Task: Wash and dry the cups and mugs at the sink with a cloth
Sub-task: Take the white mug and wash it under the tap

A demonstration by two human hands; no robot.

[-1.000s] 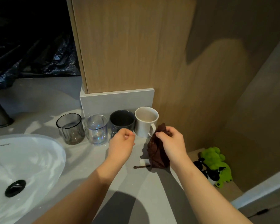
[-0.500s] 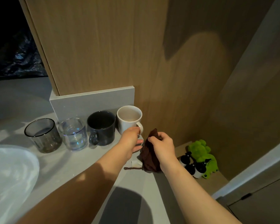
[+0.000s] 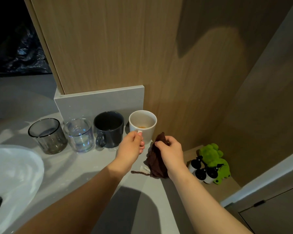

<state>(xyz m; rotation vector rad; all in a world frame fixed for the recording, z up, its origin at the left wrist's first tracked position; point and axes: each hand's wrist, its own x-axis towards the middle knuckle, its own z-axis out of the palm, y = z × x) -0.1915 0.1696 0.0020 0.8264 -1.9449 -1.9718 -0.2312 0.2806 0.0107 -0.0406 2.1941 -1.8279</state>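
A row of cups stands on the grey counter [image 3: 85, 168] against the back panel: a smoky glass [image 3: 47, 135], a clear glass [image 3: 79, 135], a dark grey mug [image 3: 108, 130] and a white mug [image 3: 145, 126] with an orange stain inside. My left hand [image 3: 131, 148] grips the white mug's handle, which now faces me. My right hand [image 3: 171, 150] pinches the top of a dark brown cloth [image 3: 156, 163], whose lower end rests on the counter just right of the mug. The white sink [image 3: 12, 179] lies at the left.
A wooden cabinet panel [image 3: 118, 48] rises right behind the cups. Past the counter's right edge, a lower shelf holds a green plush toy [image 3: 213, 159] and small dark-capped bottles [image 3: 201, 171]. A small white scrap [image 3: 144, 168] lies by the cloth.
My left hand has reached forward from the counter to the white mug and taken its handle, turning it towards me. The right hand keeps holding the cloth. The view has shifted rightwards.
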